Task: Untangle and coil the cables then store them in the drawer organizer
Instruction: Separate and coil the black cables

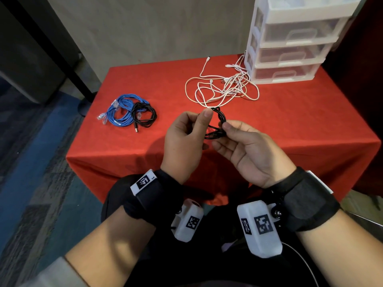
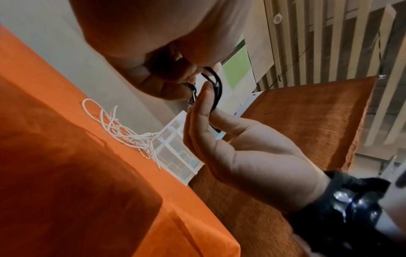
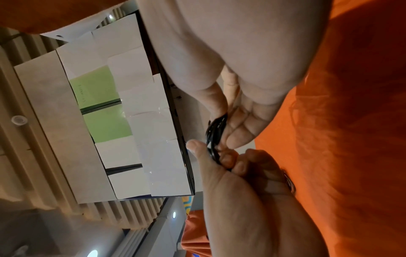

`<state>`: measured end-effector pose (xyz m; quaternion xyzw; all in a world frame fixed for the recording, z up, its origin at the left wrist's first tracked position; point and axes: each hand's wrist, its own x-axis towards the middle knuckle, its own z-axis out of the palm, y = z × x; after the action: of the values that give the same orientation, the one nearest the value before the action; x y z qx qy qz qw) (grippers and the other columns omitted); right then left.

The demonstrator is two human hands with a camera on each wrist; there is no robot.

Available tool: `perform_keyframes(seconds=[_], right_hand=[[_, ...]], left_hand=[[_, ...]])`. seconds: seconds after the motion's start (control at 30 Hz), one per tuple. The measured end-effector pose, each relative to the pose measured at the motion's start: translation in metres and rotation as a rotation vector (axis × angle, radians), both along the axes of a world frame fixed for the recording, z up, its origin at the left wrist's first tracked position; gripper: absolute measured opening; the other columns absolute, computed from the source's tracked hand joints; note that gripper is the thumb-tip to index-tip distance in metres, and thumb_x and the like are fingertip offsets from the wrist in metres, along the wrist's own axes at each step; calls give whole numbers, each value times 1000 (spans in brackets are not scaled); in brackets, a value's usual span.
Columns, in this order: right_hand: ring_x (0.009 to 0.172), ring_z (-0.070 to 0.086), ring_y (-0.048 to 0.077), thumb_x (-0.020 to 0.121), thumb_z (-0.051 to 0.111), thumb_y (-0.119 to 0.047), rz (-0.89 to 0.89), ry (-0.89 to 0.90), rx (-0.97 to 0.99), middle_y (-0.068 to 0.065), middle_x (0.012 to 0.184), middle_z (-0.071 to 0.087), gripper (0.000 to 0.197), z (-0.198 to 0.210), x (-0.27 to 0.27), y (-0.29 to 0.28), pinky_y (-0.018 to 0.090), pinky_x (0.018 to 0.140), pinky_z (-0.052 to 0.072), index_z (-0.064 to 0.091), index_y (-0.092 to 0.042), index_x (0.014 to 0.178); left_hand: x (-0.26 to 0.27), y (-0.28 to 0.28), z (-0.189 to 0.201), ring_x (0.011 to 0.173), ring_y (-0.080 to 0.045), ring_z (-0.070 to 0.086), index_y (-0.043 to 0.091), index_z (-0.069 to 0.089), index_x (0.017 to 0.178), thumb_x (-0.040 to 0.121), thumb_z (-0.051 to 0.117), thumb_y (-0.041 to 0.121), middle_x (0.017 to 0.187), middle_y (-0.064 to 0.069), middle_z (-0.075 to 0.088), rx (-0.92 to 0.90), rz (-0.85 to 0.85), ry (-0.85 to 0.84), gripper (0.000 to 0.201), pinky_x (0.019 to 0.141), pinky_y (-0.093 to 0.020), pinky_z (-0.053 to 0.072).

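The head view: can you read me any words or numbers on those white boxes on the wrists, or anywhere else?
No words read clearly.
Black-and-white square code patterns on the white plastic wrist boxes and the white tag on the black left wrist strap: patterns, not words.
A tiny mark beside that tag's pattern: too small to read.
Faint writing on the green paper sheet in the right wrist view: too blurred to read.

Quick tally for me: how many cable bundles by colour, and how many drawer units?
Black cable bundles: 2, one held, one coiled on the table
Blue cable bundle: 1
White cable tangle: 1
Drawer organizer: 1
Total: 5
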<state>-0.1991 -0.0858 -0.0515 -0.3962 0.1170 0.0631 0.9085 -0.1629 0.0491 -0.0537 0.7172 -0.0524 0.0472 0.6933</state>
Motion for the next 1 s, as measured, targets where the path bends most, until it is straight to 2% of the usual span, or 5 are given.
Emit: perform_keyframes(seconds=[0.17,0.33,0.63,0.83,1.0], right_hand=[[71,71,15,99,55,-3,-22,20,-4,8,85,72,13,0,1,-1,28,68,61,60,-5,111],[71,71,15,97,56,-4,22,20,61,11,86,70,22,1,1,-2,27,68,60,54,-5,119],[87,71,19,95,62,-6,32,-25,-14,15,99,70,29,5,1,-4,30,79,60,55,-3,124],[88,72,18,93,67,-10,78,68,-47,9,94,73,5,4,0,3,32,88,61,69,-5,95],[84,63,15,91,69,-25,165,187,-83,0,85,68,9,3,-1,2,36,79,58,68,-16,92]], left_hand=[[-3,2,-5,52,-15,49,-1,55,84,96,67,34,63,-3,48,11,-20,-8,40,53,-43,49],[0,5,-6,63,-21,48,13,59,79,88,66,53,69,-8,53,46,-18,-6,42,61,-54,50],[11,2,-14,64,-23,53,17,58,81,97,66,33,73,-26,56,63,33,-89,24,60,-56,55],[10,4,-12,61,-8,44,10,58,83,98,66,27,67,4,50,97,98,-198,25,59,-35,44],[10,8,-13,57,-9,44,10,59,81,98,66,29,62,7,50,158,102,-213,27,57,-40,46]])
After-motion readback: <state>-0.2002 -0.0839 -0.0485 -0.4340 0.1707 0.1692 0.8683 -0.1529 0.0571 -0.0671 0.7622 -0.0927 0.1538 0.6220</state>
